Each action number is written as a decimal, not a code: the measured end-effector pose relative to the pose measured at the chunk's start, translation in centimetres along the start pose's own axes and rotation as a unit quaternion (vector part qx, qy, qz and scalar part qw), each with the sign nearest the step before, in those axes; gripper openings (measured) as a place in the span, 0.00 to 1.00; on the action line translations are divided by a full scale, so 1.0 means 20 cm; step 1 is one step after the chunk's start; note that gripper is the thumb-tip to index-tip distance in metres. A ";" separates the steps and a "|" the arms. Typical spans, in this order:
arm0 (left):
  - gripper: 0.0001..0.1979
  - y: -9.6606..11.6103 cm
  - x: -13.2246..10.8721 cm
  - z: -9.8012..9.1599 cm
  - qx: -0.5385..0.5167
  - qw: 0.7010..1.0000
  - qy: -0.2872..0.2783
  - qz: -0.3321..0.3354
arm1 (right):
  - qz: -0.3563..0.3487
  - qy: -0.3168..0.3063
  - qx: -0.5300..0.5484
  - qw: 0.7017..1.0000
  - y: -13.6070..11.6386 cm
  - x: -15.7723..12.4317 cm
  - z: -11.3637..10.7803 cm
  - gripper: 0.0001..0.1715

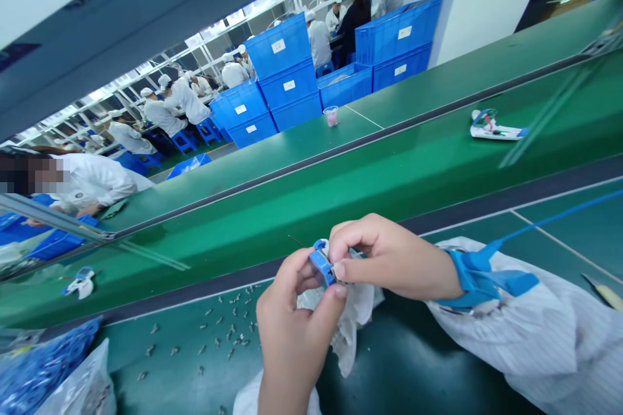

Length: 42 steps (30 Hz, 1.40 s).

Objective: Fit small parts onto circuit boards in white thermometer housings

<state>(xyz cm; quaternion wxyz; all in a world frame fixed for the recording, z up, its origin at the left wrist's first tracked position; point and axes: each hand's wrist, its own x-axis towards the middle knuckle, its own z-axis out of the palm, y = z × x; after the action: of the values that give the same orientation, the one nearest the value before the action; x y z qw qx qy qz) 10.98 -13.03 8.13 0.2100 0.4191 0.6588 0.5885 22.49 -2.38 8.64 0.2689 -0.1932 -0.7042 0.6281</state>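
A small blue plastic part (322,264) is held up between both hands above the workbench. Thumb and fingers of my left hand (296,318) grip it from the left and below. On its right side, my right hand (377,259) pinches at the part with thumb and forefinger; a small dark piece shows by the fingertips, too hidden to name. A thin wire-like strand sticks out to the upper left. Beneath the hands lies a crumpled white translucent plastic bag (353,331). Many small metal pieces (232,337) are scattered on the green bench left of my left hand.
Plastic bags of blue parts (46,363) lie at lower left. Beyond the bench runs a green conveyor belt (272,220) carrying white-and-blue assemblies (496,128). A blue wrist strap (479,272) trails right from my right wrist. A tool with a pale handle (608,295) lies far right.
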 end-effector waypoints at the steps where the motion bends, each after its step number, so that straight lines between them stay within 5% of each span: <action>1: 0.14 0.00 0.00 0.00 -0.004 1.000 -0.005 -0.006 | 0.013 -0.010 0.000 1.000 0.00 0.00 0.00 0.09; 13: 0.12 -0.06 0.03 -0.02 -0.170 0.979 -0.097 -0.053 | 0.061 0.007 0.078 0.995 0.00 0.01 -0.03 0.09; 20: 0.14 -0.10 0.08 -0.05 -0.270 0.960 -0.051 -0.052 | -0.041 0.051 -0.127 0.990 -0.04 0.01 -0.15 0.07; 28: 0.11 -0.10 0.07 -0.05 -0.323 0.936 -0.101 -0.097 | -0.199 -0.066 -0.196 0.958 -0.04 -0.02 -0.06 0.12; 37: 0.11 -0.10 0.06 -0.05 -0.331 0.935 -0.092 -0.084 | -0.165 -0.074 -0.089 0.979 -0.01 0.00 -0.02 0.12; 42: 0.13 -0.11 0.06 -0.06 -0.270 0.954 -0.104 -0.073 | -0.080 -0.012 0.033 0.996 0.00 -0.02 0.01 0.13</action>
<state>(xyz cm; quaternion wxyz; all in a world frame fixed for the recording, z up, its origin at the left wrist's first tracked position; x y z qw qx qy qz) 8.74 -12.71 6.50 0.4252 0.3561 0.4788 0.6805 22.73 -2.81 8.66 0.3157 -0.1197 -0.6998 0.6295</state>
